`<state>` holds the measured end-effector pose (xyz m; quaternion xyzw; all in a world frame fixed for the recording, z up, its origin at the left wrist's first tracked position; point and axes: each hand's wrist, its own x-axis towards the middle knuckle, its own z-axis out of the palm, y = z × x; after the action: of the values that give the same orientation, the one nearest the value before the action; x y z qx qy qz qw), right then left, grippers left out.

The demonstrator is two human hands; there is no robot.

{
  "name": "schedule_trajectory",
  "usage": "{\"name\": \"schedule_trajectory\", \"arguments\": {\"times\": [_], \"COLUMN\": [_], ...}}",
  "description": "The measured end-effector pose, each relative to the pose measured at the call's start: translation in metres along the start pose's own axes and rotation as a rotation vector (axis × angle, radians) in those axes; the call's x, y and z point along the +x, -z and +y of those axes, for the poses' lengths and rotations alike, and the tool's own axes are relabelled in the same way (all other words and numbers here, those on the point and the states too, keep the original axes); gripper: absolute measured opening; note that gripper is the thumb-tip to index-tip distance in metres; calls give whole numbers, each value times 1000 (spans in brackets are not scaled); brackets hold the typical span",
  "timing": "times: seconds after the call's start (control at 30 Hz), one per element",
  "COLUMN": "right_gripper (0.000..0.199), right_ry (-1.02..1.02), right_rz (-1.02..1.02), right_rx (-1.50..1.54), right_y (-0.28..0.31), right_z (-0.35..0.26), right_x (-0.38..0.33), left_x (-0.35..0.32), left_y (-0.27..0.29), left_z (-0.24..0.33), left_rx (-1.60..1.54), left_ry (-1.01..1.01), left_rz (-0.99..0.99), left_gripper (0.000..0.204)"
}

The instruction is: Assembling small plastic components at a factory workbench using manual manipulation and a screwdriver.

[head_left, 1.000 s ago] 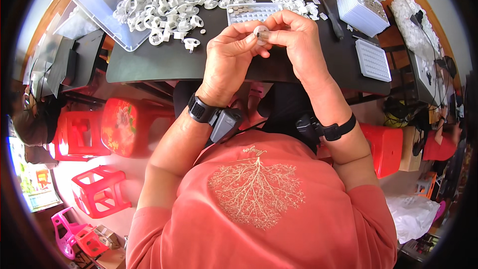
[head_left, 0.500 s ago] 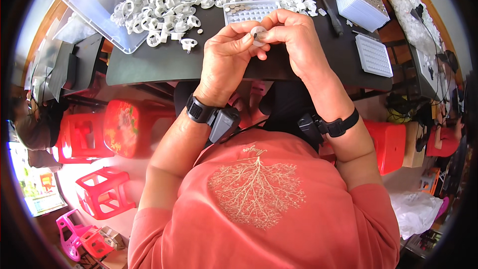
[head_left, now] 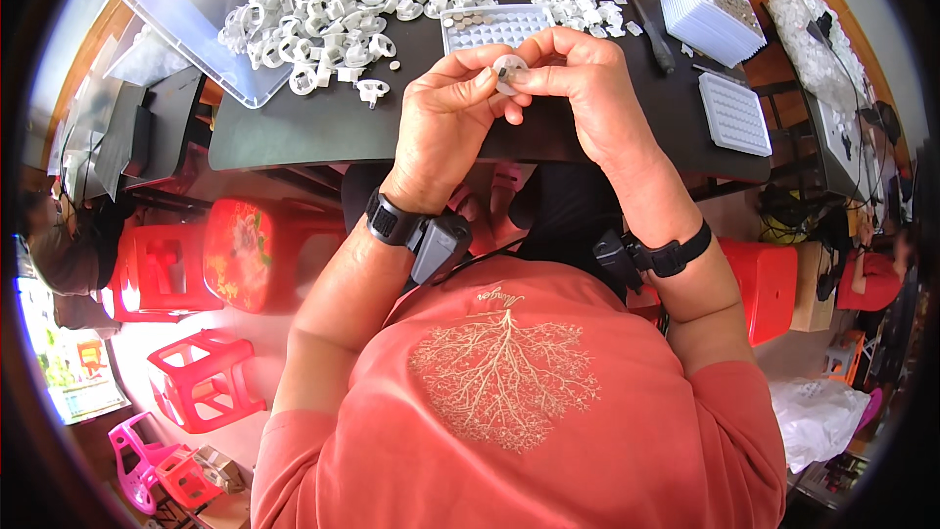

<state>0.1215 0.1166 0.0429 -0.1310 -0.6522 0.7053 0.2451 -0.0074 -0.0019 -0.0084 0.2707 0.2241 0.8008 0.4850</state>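
Between my two hands, above the table's near edge, is a small round whitish plastic part [head_left: 509,64] with a dark spot in its middle. My left hand [head_left: 441,122] pinches its left side between thumb and forefinger. On the opposite side, my right hand [head_left: 592,88] grips it with thumb and fingers. Just beyond the hands lies a white tray [head_left: 493,25] of small wells, with several round discs in its far left corner. A big heap of white ring-shaped plastic parts [head_left: 338,0] spreads to the far left.
Small white pieces [head_left: 573,2] lie right of the tray, beside a dark-handled screwdriver [head_left: 654,34]. Stacked white trays [head_left: 713,15] and another welled tray [head_left: 734,113] sit at the right. A clear plastic bin [head_left: 196,20] stands far left. Red stools [head_left: 206,379] are on the floor.
My right hand has shifted slightly down and to the right, with its fingers and thumb a little repositioned on the part. The left hand has hardly moved.
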Motion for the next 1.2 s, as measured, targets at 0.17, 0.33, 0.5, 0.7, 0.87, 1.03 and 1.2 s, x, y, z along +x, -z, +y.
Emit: {"name": "schedule_trajectory", "arguments": {"times": [0.17,0.33,0.5,0.7,0.87,1.03,1.2], "right_gripper": [9,9,10,9,7,5,9], "right_ry": [25,62,0,35,83,229,556], "right_rz": [22,15,-2,29,132,217,151], "right_rx": [-11,-54,0,30,-10,-204,-554], "right_y": [-3,-4,-1,3,8,6,-3], "right_z": [1,2,0,0,6,3,5], "right_x": [-1,0,-1,-4,-9,-20,-19], "left_x": [-1,-1,0,0,-1,-1,-1], "left_y": [-3,-3,-2,-1,-1,-2,-1], "left_z": [-1,0,1,0,-1,0,-1], "left_rx": [48,9,-21,-53,-47,-45,-44], "left_ry": [-19,-9,7,8,1,14,-15], "left_rz": [3,20,23,21,20,23,21], "left_gripper": [22,22,22,23,24,24,22]}}
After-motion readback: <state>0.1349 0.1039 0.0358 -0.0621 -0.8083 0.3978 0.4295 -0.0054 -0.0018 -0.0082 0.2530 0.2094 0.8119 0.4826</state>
